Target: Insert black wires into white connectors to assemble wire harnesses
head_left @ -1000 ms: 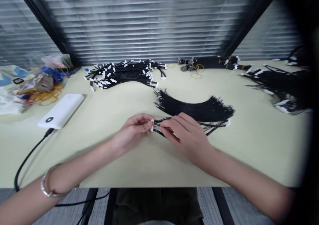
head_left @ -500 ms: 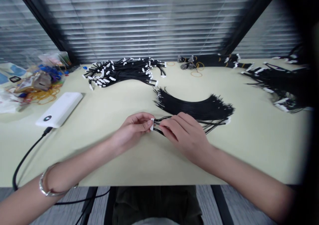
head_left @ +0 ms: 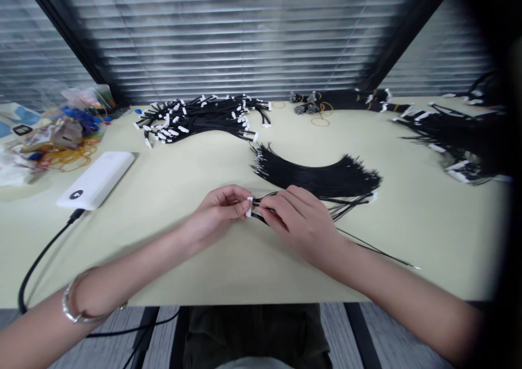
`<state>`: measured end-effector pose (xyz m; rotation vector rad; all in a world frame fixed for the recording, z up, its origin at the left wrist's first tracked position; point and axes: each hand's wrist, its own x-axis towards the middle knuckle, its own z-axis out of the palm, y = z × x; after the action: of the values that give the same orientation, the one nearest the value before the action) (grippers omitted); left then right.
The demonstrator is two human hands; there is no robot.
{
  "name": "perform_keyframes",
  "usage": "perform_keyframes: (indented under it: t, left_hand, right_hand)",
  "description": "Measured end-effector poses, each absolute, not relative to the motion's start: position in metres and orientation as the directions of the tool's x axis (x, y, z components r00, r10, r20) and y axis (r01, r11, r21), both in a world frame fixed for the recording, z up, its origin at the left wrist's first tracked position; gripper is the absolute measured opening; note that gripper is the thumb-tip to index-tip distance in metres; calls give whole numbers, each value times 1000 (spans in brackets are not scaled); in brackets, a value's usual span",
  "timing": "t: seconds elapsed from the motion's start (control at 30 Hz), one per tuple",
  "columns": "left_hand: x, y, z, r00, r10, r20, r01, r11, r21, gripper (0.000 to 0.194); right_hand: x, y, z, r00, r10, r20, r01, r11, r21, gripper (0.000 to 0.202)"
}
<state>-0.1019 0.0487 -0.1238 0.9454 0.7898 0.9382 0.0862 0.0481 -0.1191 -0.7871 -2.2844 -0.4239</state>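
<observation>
Between thumb and fingers, my left hand (head_left: 222, 211) pinches a small white connector (head_left: 249, 207) near the middle of the table. Black wires run from it to the right, and my right hand (head_left: 299, 211) is closed on some of them just beside the connector. My right fingertips partly hide these wires. A thin black wire (head_left: 377, 248) with a bare metal tip sticks out past my right wrist. Just behind my right hand lies a curved bundle of loose black wires (head_left: 318, 177) with metal ends.
At the back left lies a pile of black cables with white connectors (head_left: 199, 116). Banded bundles (head_left: 346, 99) stand at the back, more cables (head_left: 465, 135) at the right. A white power bank (head_left: 98, 179) with a cord and bagged items (head_left: 67, 132) are at the left.
A thin wire now shows stretching right from under my right hand toward the forearm. The connector in my left hand has shifted very slightly.
</observation>
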Motion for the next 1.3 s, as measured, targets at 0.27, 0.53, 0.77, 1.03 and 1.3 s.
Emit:
perform_keyframes:
  t: [0.27,0.53,0.77,1.03,1.3]
  left_hand:
    - [-103,48,-128,362,922,-137,-224,228,947,15]
    - [-100,45,-119,373,918,-131,-199,218,955,12]
    - [-99,45,-118,337,931,-141,-82,178,981,14]
    - [-99,45,-120,343,930,-130,-89,170,981,15]
    - [-98,46,-120,340,933,-122,-105,166,981,14]
  right_hand:
    - [86,50,-127,-608,388,693,602,794,85,9]
    - [85,54,-115,-523,613,593,498,784,-371,20]
    - [94,109,-115,-434,799,417,670,596,-443,16]
    - [96,146,-125,-566,750,343,778,623,-78,15]
    - [86,138,-114,-608,734,302,787,608,106,14]
